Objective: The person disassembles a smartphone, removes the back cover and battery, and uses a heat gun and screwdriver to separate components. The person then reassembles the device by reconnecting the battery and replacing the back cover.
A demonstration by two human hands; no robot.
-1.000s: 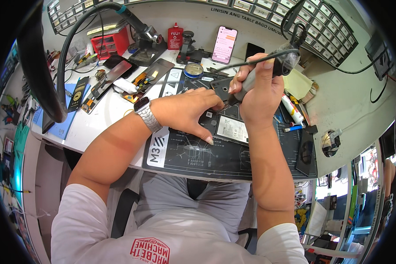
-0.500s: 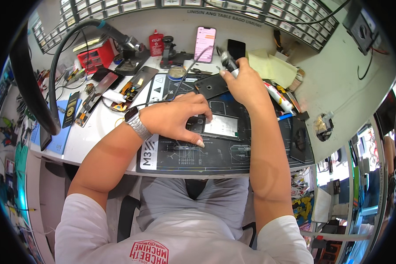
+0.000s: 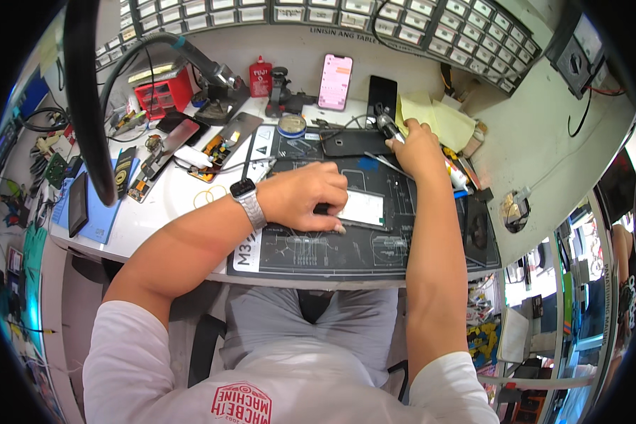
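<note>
My left hand (image 3: 307, 199), with a watch at the wrist, is closed over an opened phone (image 3: 364, 208) lying on a dark printed work mat (image 3: 311, 251); part of the phone is hidden under my fingers. My right hand (image 3: 413, 150) is farther back and to the right, closed on a corded silver-and-black tool (image 3: 387, 126). Just left of that hand lies a dark phone panel (image 3: 343, 143), with a thin tool below it. A round tin (image 3: 291, 126) sits at the mat's back edge.
An upright lit phone (image 3: 334, 81), red bottle (image 3: 260, 79), red drawer box (image 3: 155, 99) and yellow papers (image 3: 449, 127) line the back. Phone parts (image 3: 215, 148) crowd the left. A black lamp arm (image 3: 95, 141) crosses the left side. Another person's arm (image 3: 622, 261) shows at far right.
My right hand has carried the tool from over the opened phone toward the back right and lowered it. My left hand stays on the phone, its fingers now more curled.
</note>
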